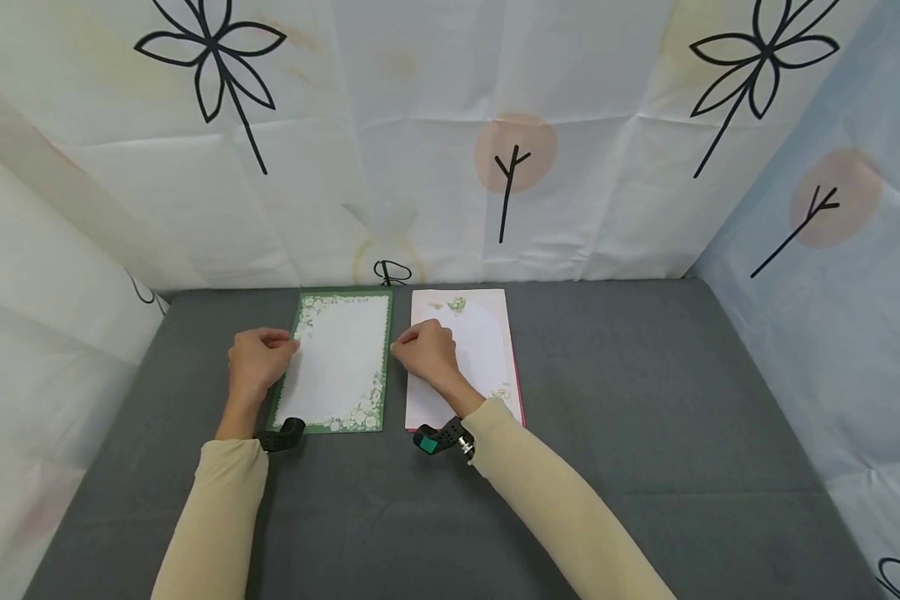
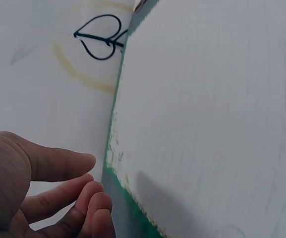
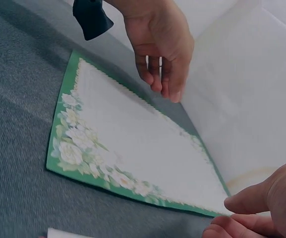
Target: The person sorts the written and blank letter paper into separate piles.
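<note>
A white sheet with a green, flower-printed border [image 1: 337, 358] lies flat on the grey table. Just by its left edge is my left hand [image 1: 261, 360], fingers loosely bent; in the left wrist view the thumb and fingers [image 2: 53, 193] stand apart with nothing between them. My right hand [image 1: 426, 350] hovers over the gap between the two sheets, its fingertips close to the green sheet's right edge. The right wrist view has that hand [image 3: 266, 203] loosely bent at the sheet's corner; contact is unclear. Under the right forearm lies a pale pink-bordered sheet [image 1: 480, 333], partly hidden.
The grey cloth-covered table [image 1: 645, 400] extends to the right and toward me. White printed curtains [image 1: 420, 167] enclose the back and sides. Each wrist wears a black strap [image 1: 283, 435] with a camera mount.
</note>
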### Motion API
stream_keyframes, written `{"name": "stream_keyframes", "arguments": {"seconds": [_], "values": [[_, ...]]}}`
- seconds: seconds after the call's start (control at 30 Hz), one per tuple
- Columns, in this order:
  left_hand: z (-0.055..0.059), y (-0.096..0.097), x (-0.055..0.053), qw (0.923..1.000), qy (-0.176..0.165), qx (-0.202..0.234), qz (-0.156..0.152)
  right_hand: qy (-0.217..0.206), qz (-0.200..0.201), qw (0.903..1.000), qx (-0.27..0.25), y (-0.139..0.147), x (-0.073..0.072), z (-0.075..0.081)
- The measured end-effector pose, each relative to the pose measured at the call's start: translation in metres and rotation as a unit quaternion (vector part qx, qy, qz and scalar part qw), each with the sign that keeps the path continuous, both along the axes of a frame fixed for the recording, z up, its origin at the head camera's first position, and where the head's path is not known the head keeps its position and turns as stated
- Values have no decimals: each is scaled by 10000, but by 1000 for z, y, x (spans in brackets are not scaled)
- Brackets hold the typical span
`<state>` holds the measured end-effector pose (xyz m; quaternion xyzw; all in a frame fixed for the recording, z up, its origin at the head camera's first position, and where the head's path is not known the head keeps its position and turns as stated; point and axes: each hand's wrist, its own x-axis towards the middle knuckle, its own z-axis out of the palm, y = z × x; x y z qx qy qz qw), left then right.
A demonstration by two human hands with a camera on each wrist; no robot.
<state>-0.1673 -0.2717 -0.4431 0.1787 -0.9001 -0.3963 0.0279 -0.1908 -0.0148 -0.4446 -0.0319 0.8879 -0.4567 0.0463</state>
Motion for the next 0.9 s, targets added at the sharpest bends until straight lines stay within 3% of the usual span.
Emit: {"name": "stream_keyframes", "arguments": {"seconds": [0.27,0.67,0.9], "values": [[7,29,3,9981,291,366,-403,40,-102,9999,-86,25,-1,2],[-1,80,-1,9895,365,1002,-977,157,-284,9991,-268,67,4,2],[-5,107,1,9856,335,1115,-1224,61,-377,9982,-466,94,9,4]]}}
